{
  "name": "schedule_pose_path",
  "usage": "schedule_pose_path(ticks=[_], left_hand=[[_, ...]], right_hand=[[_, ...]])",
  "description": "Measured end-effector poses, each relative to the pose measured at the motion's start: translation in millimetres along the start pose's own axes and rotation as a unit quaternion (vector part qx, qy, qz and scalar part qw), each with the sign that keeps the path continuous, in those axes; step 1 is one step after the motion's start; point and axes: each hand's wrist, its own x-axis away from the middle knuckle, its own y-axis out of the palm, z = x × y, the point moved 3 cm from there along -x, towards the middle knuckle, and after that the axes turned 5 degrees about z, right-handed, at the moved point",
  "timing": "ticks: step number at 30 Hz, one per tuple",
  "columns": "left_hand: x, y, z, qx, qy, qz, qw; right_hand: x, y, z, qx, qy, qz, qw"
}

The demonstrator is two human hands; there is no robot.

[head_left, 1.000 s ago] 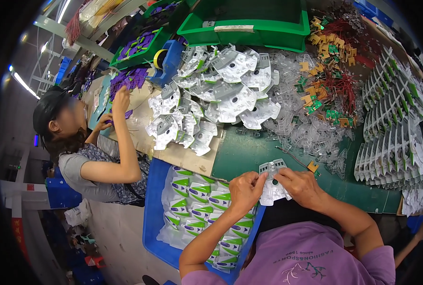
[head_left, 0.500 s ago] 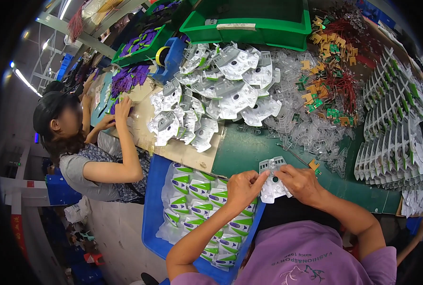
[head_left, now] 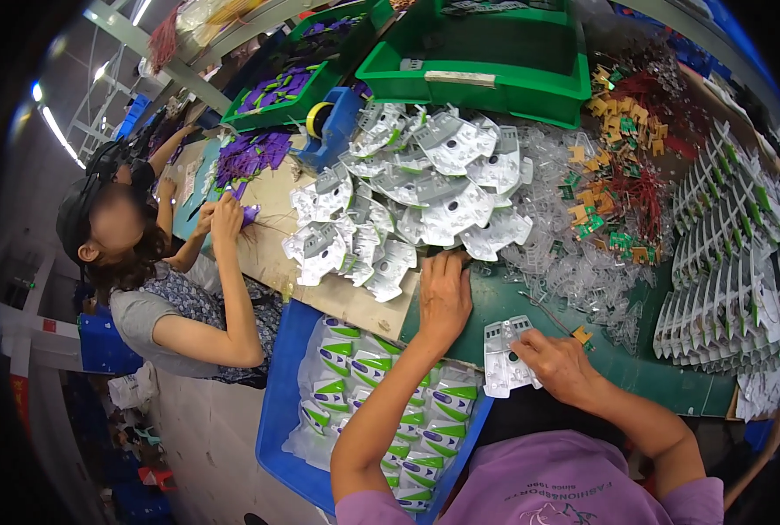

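Observation:
My right hand (head_left: 558,363) grips a silver-grey plastic housing shell (head_left: 506,357) by its right side, at the front edge of the green mat (head_left: 486,302). The shell's inner side, with small slots and posts, faces up. Farther left, my left hand (head_left: 445,299) reaches over the mat to the lower edge of a heap of similar shells (head_left: 454,210). Its fingers are bent and pressed together, their tips hidden, so whatever they hold cannot be made out. A small yellow-orange piece (head_left: 582,334) on a dark wire lies just beyond my right hand.
Clear plastic parts (head_left: 574,262) and orange and green pieces with red wires (head_left: 622,188) lie behind. Stacked shells (head_left: 730,271) rise at right. A blue bin (head_left: 272,420) of white-green units stands front left. Green trays (head_left: 486,96) sit at back; a co-worker (head_left: 180,297) works at left.
My left hand has let go of the shell and moved away to the heap's lower edge. My right hand keeps hold of the shell, which sits slightly lower in view.

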Motion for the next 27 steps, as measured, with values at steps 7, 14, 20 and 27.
schedule_pose_path(ticks=[7, 14, 20, 27], left_hand=[[5, -1, -5, 0.072, 0.015, 0.027, 0.997], [57, -39, 5, -0.014, 0.149, -0.048, 0.988], [77, -53, 19, -0.014, 0.131, -0.099, 0.986], [78, -48, 47, 0.191, 0.040, -0.103, 0.975]], right_hand=[[1, -4, 4, 0.022, 0.015, -0.031, 0.999], [4, 8, 7, 0.042, 0.006, -0.032, 0.999], [4, 12, 7, 0.050, -0.016, -0.049, 0.997], [-2, -1, 10, 0.032, -0.069, -0.005, 0.997]])
